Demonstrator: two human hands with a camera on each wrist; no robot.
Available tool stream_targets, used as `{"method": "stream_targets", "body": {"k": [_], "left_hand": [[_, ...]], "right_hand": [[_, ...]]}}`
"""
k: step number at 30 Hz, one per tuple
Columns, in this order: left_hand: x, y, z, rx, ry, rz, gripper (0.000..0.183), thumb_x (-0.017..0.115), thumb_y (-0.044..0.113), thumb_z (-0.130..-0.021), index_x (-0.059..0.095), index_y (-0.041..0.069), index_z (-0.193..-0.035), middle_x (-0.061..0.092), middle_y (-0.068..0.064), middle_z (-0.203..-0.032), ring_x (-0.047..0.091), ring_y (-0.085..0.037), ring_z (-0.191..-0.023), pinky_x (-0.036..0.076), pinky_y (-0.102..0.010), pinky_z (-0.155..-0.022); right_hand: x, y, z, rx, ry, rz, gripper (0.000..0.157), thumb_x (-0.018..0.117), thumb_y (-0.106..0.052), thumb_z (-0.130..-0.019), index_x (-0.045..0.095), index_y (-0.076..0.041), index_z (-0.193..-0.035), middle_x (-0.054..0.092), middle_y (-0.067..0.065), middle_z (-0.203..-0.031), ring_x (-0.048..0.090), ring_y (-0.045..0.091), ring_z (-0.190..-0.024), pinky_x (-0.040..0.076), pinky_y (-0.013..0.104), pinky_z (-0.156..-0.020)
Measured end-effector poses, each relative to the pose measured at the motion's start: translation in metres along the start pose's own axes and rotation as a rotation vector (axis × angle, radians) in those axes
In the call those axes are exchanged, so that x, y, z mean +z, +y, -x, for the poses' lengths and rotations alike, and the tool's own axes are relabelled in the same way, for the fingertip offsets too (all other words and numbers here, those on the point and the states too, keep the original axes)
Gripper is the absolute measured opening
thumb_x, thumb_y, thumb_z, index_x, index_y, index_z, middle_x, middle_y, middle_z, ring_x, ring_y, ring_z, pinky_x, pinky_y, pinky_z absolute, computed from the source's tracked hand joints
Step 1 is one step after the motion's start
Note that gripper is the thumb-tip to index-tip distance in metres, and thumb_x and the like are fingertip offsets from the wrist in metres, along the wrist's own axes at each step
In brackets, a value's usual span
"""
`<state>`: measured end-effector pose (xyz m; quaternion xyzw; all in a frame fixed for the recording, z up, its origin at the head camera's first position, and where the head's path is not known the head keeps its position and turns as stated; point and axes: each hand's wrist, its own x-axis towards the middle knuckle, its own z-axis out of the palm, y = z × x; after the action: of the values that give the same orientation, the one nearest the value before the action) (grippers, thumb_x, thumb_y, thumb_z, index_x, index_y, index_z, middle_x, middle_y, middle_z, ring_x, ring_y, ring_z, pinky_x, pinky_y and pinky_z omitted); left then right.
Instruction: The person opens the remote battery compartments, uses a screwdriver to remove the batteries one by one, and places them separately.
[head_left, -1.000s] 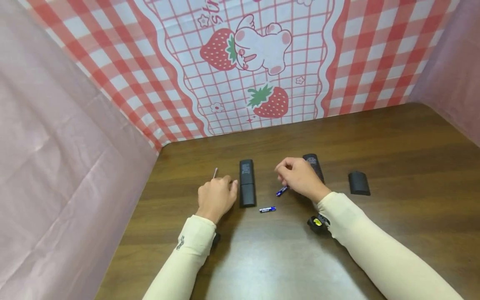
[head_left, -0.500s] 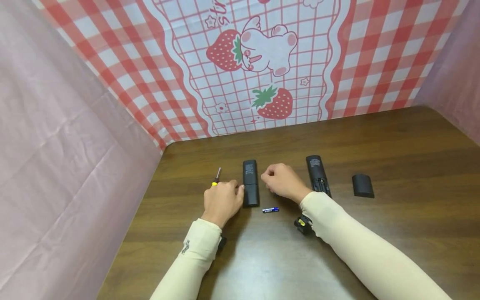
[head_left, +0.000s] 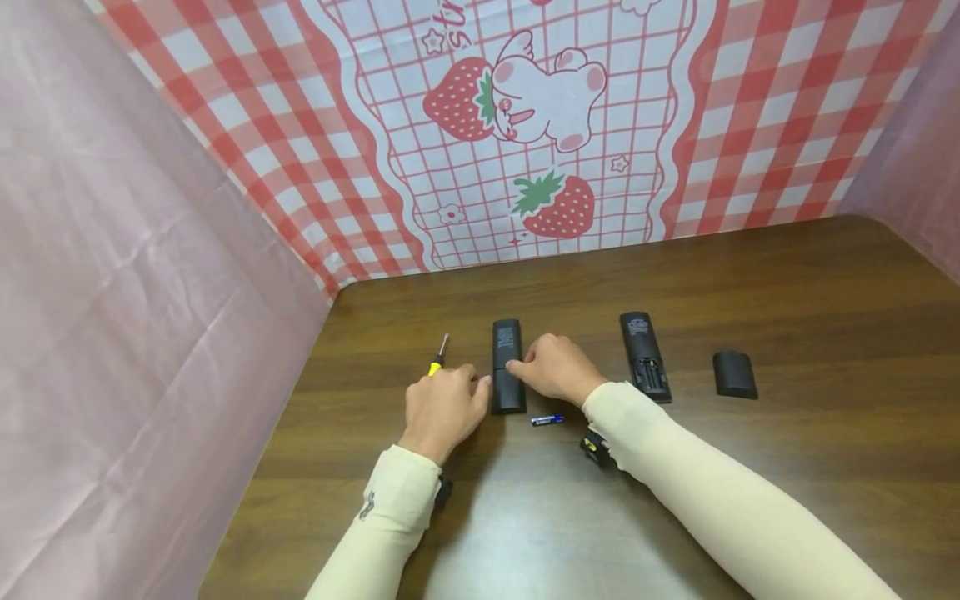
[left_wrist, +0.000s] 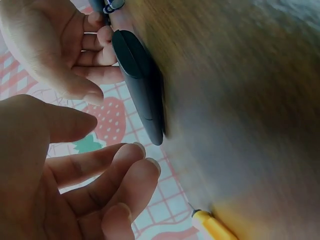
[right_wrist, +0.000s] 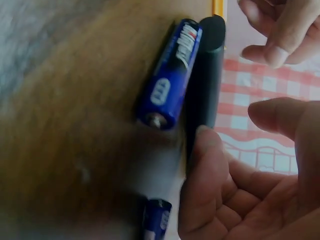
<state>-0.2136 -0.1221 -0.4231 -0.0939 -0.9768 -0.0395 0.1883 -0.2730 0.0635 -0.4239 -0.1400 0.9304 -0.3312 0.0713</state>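
A black remote control (head_left: 507, 337) lies back side up on the table between the two hands. Just left of it is the left hand (head_left: 445, 410), its fingers loosely bent and holding nothing. From the other side the right hand (head_left: 557, 368) reaches to the remote, thumb over it in the head view; in the right wrist view its thumb and fingers are spread, with nothing between them. A fingertip seems to touch the remote's side. A blue battery (head_left: 547, 420) lies near the remote's lower end. Another blue battery (right_wrist: 158, 220) shows low in the right wrist view.
Right of the hands lies a second remote (head_left: 637, 333) with its battery compartment (head_left: 649, 375) uncovered. Its black cover (head_left: 735, 373) rests farther right. A yellow screwdriver (head_left: 436, 366) is partly behind the left hand. A checked cloth (head_left: 300, 150) hangs behind the table.
The right hand has moved left, from above the second remote and a battery to the first remote, uncovering the second one's compartment. The left hand stays beside the first remote.
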Motion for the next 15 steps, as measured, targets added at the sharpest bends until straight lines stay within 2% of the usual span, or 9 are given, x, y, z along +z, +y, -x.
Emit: {"method": "stream_targets", "body": {"k": [3,7,11,15], "left_hand": [[-0.002,-0.003,0.002,-0.001,-0.011,-0.003,0.032,0.063,0.045,-0.093,0.077,0.017,-0.09,0.07,-0.005,-0.071,0.064,-0.031,-0.057,0.045,-0.045,-0.046],[-0.005,-0.008,0.002,-0.019,-0.043,0.004,0.034,0.062,0.048,-0.093,0.078,0.018,-0.097,0.071,-0.005,-0.075,0.064,-0.031,-0.057,0.044,-0.044,-0.046],[-0.008,-0.012,0.002,-0.039,-0.073,0.013,0.035,0.06,0.048,-0.094,0.078,0.018,-0.1,0.072,-0.006,-0.078,0.065,-0.029,-0.059,0.044,-0.043,-0.048],[-0.008,-0.015,0.005,-0.05,-0.082,0.022,0.036,0.059,0.048,-0.095,0.078,0.018,-0.1,0.073,-0.007,-0.08,0.065,-0.03,-0.061,0.046,-0.044,-0.049]], "right_hand": [[0.004,-0.002,-0.003,0.016,0.003,0.004,0.046,0.066,-0.043,-0.093,0.059,-0.013,-0.06,0.051,-0.001,-0.057,0.044,0.014,-0.052,0.036,0.03,-0.052],[0.007,-0.006,-0.006,0.057,-0.003,0.014,0.044,0.068,-0.048,-0.091,0.065,-0.009,-0.071,0.058,0.003,-0.063,0.05,0.017,-0.055,0.04,0.031,-0.053],[0.009,-0.011,-0.008,0.088,-0.036,0.053,0.048,0.069,-0.052,-0.09,0.067,-0.004,-0.084,0.063,0.008,-0.073,0.057,0.02,-0.06,0.045,0.033,-0.055],[0.011,-0.015,-0.008,0.122,-0.078,0.065,0.05,0.069,-0.053,-0.09,0.065,-0.004,-0.084,0.063,0.009,-0.074,0.061,0.02,-0.056,0.047,0.033,-0.051]]}}
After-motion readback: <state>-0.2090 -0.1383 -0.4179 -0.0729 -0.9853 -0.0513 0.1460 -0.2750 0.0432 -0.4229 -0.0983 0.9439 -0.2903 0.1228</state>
